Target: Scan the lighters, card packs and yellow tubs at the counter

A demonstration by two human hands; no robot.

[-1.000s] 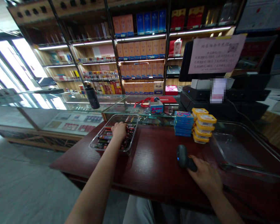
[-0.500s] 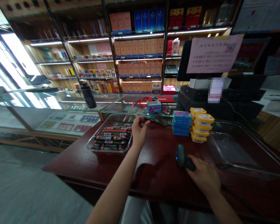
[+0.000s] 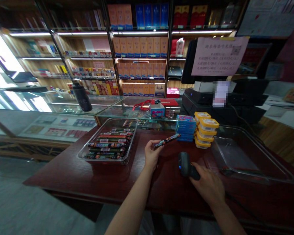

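My left hand is closed on one end of a slim, dark pen-like stick with a colourful print, held over the counter. Its far end points right, close to a stack of small blue boxes. My right hand grips a black handheld barcode scanner, whose head faces left and shows a small blue light. To the left, a clear plastic tray holds several more of these printed sticks.
Yellow-lidded tubs stand stacked beside the blue boxes. Another clear tray lies at the right. Behind are a small blue-pink box, a glass showcase, a dark bottle and a monitor with a pink notice.
My left hand has moved away from the left tray toward the scanner, and the stick now tilts up to the right with its print showing. The view has shifted slightly; the scanner stays in my right hand.
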